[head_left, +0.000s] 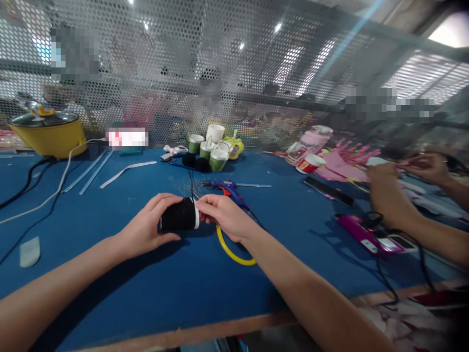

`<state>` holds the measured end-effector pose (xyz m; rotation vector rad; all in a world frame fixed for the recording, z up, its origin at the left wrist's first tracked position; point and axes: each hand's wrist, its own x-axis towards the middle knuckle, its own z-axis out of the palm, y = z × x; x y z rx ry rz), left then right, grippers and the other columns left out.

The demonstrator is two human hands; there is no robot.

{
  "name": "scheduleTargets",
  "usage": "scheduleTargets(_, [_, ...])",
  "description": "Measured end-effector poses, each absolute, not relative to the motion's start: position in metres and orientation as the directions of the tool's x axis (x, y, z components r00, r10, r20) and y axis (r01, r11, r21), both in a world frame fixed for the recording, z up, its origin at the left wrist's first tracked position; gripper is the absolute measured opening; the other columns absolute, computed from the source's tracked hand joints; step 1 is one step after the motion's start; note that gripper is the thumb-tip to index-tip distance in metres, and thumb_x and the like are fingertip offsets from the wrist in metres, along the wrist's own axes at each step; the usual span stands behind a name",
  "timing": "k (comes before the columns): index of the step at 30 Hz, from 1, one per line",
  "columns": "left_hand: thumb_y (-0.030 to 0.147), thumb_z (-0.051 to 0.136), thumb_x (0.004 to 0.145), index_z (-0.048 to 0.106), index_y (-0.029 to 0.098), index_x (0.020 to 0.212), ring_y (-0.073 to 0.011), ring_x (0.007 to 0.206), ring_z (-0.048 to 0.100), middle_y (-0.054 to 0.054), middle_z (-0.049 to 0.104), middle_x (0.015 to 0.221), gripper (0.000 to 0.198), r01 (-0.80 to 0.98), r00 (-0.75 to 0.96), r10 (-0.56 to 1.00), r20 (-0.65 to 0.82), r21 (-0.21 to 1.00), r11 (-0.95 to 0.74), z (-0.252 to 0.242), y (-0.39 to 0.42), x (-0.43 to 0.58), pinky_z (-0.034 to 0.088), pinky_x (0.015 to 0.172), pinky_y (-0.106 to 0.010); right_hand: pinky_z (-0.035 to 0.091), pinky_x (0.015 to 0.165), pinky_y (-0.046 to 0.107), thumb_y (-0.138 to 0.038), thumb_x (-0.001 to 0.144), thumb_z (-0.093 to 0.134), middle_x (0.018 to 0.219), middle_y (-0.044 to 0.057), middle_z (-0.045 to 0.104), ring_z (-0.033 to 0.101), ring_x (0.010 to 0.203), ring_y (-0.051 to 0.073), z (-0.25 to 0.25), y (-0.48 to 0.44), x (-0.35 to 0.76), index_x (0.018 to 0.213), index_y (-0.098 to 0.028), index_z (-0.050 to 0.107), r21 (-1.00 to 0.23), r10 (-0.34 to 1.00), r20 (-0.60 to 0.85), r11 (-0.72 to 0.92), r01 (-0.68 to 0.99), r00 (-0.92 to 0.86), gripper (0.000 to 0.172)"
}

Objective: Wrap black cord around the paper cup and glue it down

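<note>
A cup wrapped in black yarn (179, 215), its white rim facing right, lies sideways above the table. My left hand (148, 226) curls around its closed end, thumb below and fingers on top. With closed fingertips, my right hand (225, 213) grips the cup at its white rim. From the cup a black strand runs up toward black yarn balls (195, 162). Just beyond my right hand rests a blue glue gun (229, 188) with a clear glue stick in its back. Partly hidden beneath that hand are scissors with a yellow handle (234, 255).
Green-and-white cups (219, 159) stand at the back. Pale strips (126, 172) lie at left, near a yellow electric pot (49, 134) and its cables. At right, a co-worker's hands (388, 190) work beside a purple power strip (366, 235), a black phone-like bar (329, 190) and pink pieces (339, 166).
</note>
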<state>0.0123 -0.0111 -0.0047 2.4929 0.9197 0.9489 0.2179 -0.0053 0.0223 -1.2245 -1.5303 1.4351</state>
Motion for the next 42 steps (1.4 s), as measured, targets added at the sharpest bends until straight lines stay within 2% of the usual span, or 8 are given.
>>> scheduleTargets(2, [0.039, 0.066, 0.071, 0.033, 0.020, 0.125, -0.0274, 0.111, 0.046, -0.013, 0.048, 0.120, 0.066, 0.496, 0.581, 0.708, 0.401, 0.516, -0.699, 0.000, -0.010, 0.011, 0.041, 0.092, -0.043, 0.035, 0.057, 0.024, -0.030, 0.075, 0.057, 0.060, -0.002, 0.054, 0.046, 0.056, 0.008, 0.021, -0.011, 0.217, 0.067, -0.016, 0.055, -0.981, 0.949, -0.051, 0.011, 0.192, -0.312, 0.017])
scheduleTargets(7, [0.041, 0.060, 0.075, 0.042, 0.018, 0.119, -0.0244, 0.101, 0.055, -0.010, 0.056, 0.114, 0.053, 0.537, 0.610, 0.767, 0.196, 0.610, -0.583, 0.015, -0.005, 0.009, 0.045, 0.085, -0.037, 0.038, 0.062, 0.025, -0.031, 0.077, 0.054, 0.064, -0.002, 0.055, 0.050, 0.062, 0.010, 0.023, -0.016, 0.221, 0.069, -0.016, 0.055, -0.957, 0.932, 0.058, 0.154, 0.246, -0.359, 0.017])
scheduleTargets(13, [0.039, 0.064, 0.072, 0.044, 0.018, 0.120, -0.0241, 0.107, 0.052, -0.008, 0.055, 0.119, 0.056, 0.519, 0.672, 0.725, 0.150, 0.602, -0.607, 0.025, -0.001, 0.014, 0.041, 0.091, -0.036, 0.036, 0.056, 0.025, -0.034, 0.076, 0.056, 0.063, -0.002, 0.056, 0.047, 0.056, 0.009, 0.022, -0.003, 0.231, 0.069, -0.017, 0.051, -0.954, 0.989, 0.038, 0.079, 0.289, -0.144, 0.019])
scheduleTargets(17, [0.038, 0.065, 0.071, 0.044, 0.020, 0.121, -0.0230, 0.109, 0.051, -0.007, 0.054, 0.121, 0.057, 0.466, 0.679, 0.707, 0.198, 0.629, -0.623, 0.015, -0.004, 0.017, 0.040, 0.092, -0.035, 0.031, 0.052, 0.023, -0.036, 0.073, 0.059, 0.056, -0.004, 0.052, 0.041, 0.050, 0.007, 0.017, 0.003, 0.230, 0.065, -0.017, 0.049, -0.964, 0.988, -0.023, 0.019, 0.267, -0.152, 0.023])
scheduleTargets(22, [0.038, 0.065, 0.071, 0.043, 0.019, 0.121, -0.0224, 0.105, 0.053, -0.008, 0.054, 0.116, 0.057, 0.441, 0.644, 0.723, 0.249, 0.651, -0.617, -0.002, -0.009, 0.016, 0.042, 0.089, -0.036, 0.031, 0.052, 0.023, -0.034, 0.069, 0.063, 0.057, -0.004, 0.051, 0.042, 0.052, 0.007, 0.014, 0.007, 0.227, 0.065, -0.017, 0.048, -0.978, 0.985, -0.078, -0.045, 0.206, -0.153, 0.023])
scheduleTargets(27, [0.037, 0.065, 0.072, 0.043, 0.020, 0.120, -0.0218, 0.101, 0.054, -0.008, 0.054, 0.113, 0.056, 0.429, 0.649, 0.710, 0.274, 0.639, -0.638, -0.003, -0.009, 0.014, 0.043, 0.087, -0.036, 0.031, 0.051, 0.023, -0.042, 0.070, 0.061, 0.058, -0.003, 0.051, 0.042, 0.053, 0.008, 0.018, 0.008, 0.225, 0.063, -0.017, 0.048, -0.962, 0.981, -0.116, -0.072, 0.264, -0.157, 0.030])
scheduleTargets(35, [0.039, 0.066, 0.071, 0.043, 0.020, 0.119, -0.0236, 0.100, 0.054, -0.008, 0.055, 0.110, 0.056, 0.442, 0.692, 0.675, 0.256, 0.590, -0.676, 0.000, -0.012, 0.015, 0.045, 0.084, -0.037, 0.029, 0.048, 0.021, -0.026, 0.070, 0.059, 0.060, -0.002, 0.053, 0.042, 0.053, 0.007, 0.037, 0.016, 0.208, 0.061, -0.015, 0.055, -0.952, 0.942, -0.085, 0.020, 0.306, -0.326, 0.014])
scheduleTargets(42, [0.042, 0.064, 0.072, 0.044, 0.020, 0.117, -0.0249, 0.099, 0.055, -0.009, 0.053, 0.109, 0.054, 0.446, 0.708, 0.658, 0.257, 0.560, -0.699, -0.002, -0.014, 0.015, 0.046, 0.083, -0.038, 0.028, 0.045, 0.020, -0.027, 0.067, 0.065, 0.054, -0.006, 0.048, 0.040, 0.048, 0.006, 0.045, 0.031, 0.188, 0.067, -0.016, 0.055, -0.967, 0.883, -0.010, 0.111, 0.229, -0.469, 0.015])
